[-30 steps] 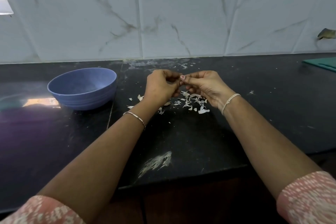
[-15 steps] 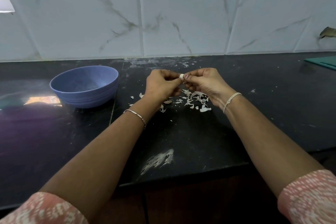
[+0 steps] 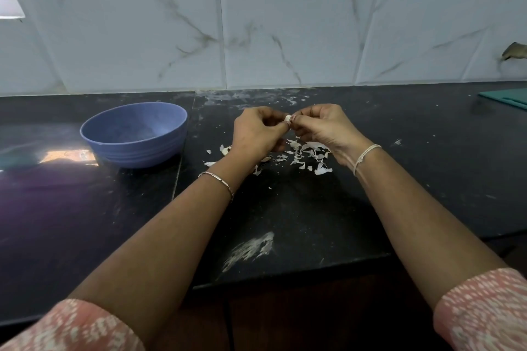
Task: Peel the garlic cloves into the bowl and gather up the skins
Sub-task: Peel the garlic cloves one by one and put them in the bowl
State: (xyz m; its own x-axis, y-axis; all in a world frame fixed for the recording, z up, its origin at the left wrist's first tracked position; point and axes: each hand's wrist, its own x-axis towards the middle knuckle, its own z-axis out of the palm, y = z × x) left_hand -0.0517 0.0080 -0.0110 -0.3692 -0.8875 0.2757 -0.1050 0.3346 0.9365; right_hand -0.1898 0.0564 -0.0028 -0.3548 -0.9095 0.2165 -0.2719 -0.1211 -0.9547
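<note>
Left hand (image 3: 256, 134) and right hand (image 3: 322, 128) both pinch one garlic clove (image 3: 288, 118) between fingertips, held above the counter (image 3: 313, 222). Skins (image 3: 308, 155) lie scattered beneath — blue bowl (image 3: 134, 134) stands to the left, well apart.

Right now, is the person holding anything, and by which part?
A garlic clove, pinched between the fingertips of the left hand and right hand; which end each grips is hidden.

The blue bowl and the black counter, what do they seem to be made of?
Blue bowl: probably matte plastic; dull even colour, moulded rings near the base. Black counter: likely polished stone, perhaps granite; glossy reflections, fine speckles, a slab joint.
</note>
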